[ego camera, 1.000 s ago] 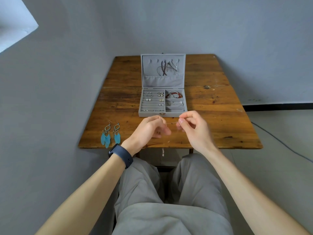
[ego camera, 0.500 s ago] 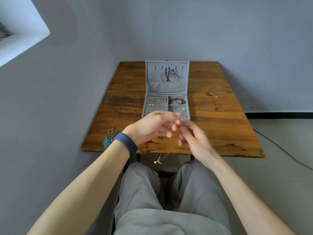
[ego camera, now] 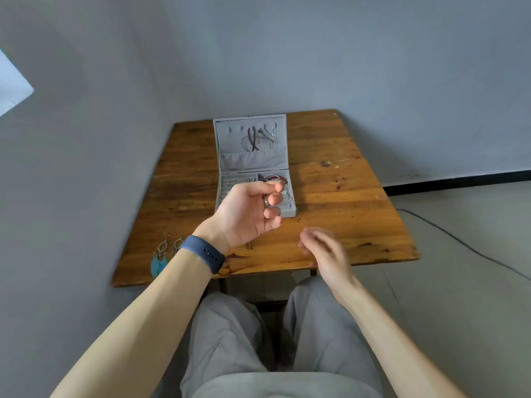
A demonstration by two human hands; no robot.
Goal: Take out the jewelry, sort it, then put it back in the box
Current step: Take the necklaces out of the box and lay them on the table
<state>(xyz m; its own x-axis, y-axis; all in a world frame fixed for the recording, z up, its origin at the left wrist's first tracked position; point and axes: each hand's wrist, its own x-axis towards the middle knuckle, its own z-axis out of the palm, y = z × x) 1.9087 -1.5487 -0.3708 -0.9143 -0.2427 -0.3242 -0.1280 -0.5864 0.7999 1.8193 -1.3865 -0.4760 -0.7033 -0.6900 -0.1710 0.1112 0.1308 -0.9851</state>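
Wooden surface [ego camera: 344, 196] against grey wall, open jewelry box [ego camera: 253, 156] at centre. Left hand [ego camera: 247, 214] over box front, fingertips pinching thin chain [ego camera: 291, 198]. Right hand [ego camera: 324, 251] blurred near front edge, grip indeterminate.

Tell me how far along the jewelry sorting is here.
Early. Done: only the blue feather earrings lie out on the table. In hand: the left hand pinches a thin chain above the jewelry box; the right hand is blurred, lower down. Left: the studs, red bracelet and cords in the lid remain inside.
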